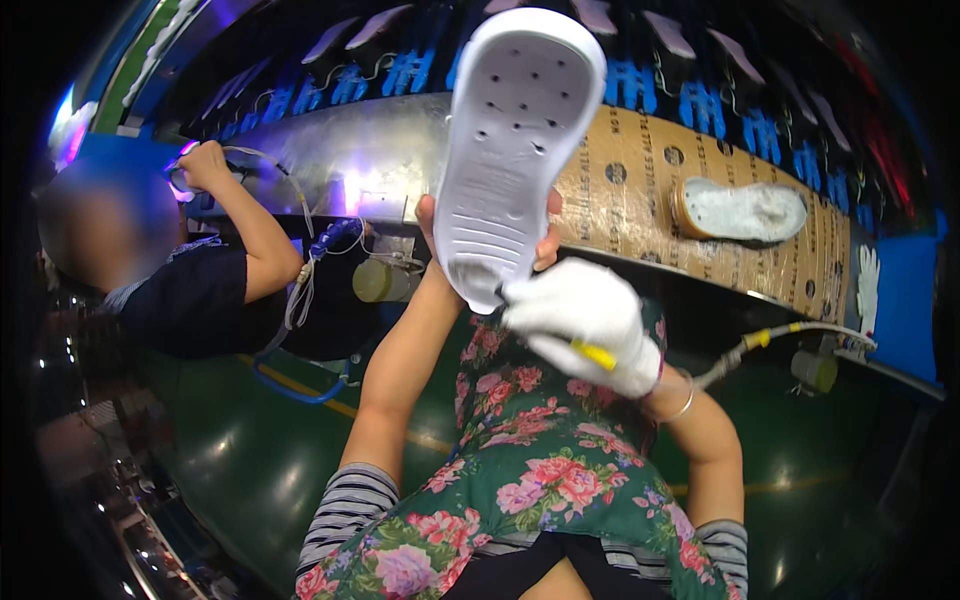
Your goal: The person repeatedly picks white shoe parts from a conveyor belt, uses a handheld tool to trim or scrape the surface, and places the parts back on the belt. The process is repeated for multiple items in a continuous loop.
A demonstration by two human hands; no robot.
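My bare left hand (430, 225) is closed round a white shoe sole (510, 160), its thumb at one edge and its fingertips showing at the other. The sole stands up before me, its inner face toward me, with small holes at the wide upper end and ridges lower down. At the narrow bottom end, my right hand (585, 320), in a white glove, is closed round a thin tool (594, 354). A yellow part of the tool sticks out of the glove; a dark tip near the sole's edge is too blurred to name.
A second sole (750, 212) lies on the cardboard-covered bench (620, 215). Behind run blue clamps (705, 108) with pale pieces above. A white glove (868, 290) hangs at the right, near an air hose (760, 338). Another person (210, 290) works on the left.
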